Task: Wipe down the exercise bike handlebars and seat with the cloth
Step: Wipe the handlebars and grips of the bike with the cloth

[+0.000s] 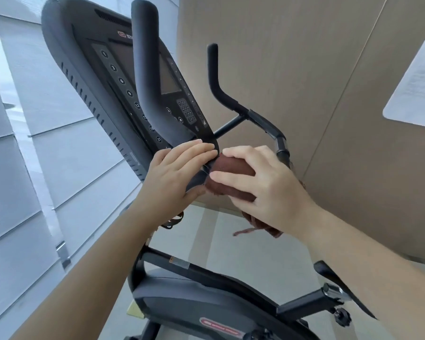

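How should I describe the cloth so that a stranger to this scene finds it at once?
Find the big black console, then follow the thick handlebar in front of it downward. At its base the right hand grips the cloth: the only reddish-brown, soft thing among black parts.

The console [96, 77] of the exercise bike [182, 298] is displaying buttons numbered 1, 3, 6, 9, 12 and 21, with a logo starting "ST" above. Print on the wall sheet [417, 82] is coming through too blurred to read.
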{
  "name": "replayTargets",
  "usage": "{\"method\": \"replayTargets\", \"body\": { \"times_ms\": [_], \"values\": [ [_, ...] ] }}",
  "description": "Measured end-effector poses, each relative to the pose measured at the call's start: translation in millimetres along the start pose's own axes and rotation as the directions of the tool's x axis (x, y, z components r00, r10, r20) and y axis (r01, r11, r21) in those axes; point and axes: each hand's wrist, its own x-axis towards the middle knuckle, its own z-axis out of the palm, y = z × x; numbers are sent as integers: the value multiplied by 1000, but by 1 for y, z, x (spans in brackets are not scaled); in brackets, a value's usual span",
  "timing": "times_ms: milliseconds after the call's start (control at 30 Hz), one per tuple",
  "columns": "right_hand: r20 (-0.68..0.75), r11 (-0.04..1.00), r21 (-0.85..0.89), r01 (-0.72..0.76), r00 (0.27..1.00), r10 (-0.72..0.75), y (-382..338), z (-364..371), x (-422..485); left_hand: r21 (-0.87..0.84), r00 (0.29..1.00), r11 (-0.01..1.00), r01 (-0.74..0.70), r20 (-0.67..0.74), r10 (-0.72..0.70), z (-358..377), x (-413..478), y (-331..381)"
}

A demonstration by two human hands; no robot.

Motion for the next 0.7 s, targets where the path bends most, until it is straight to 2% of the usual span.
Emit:
{"method": "replayTargets", "body": {
  "times_ms": [133,267,333,400,500,600,700],
  "values": [
    [71,998,-46,40,997,-36,12,-7,-30,-8,999,1000,-21,40,21,-3,0,-2],
    [119,998,-66,6,993,2,15,-18,-69,2,999,1000,-15,49,15,-6,-1,-1],
    [141,995,-82,51,989,-39,16,-25,-73,-1,998,1000,2,61,-2,-5,-2,1],
    [89,1000,-3,30,996,-30,20,-29,-53,-3,997,1000,26,71,-26,-5,-3,3],
    [-26,967,226,-121,991,130,24,-21,-4,10,995,999,48,82,-49,-5,-2,7],
    [100,907,360,-216,976,193,29,-5,7,44,993,997,69,89,-73,-4,-4,11],
    [136,892,395,-220,974,180,41,-8,-22,64,993,993,97,57,-101,-1,-5,17]
  ]
}}
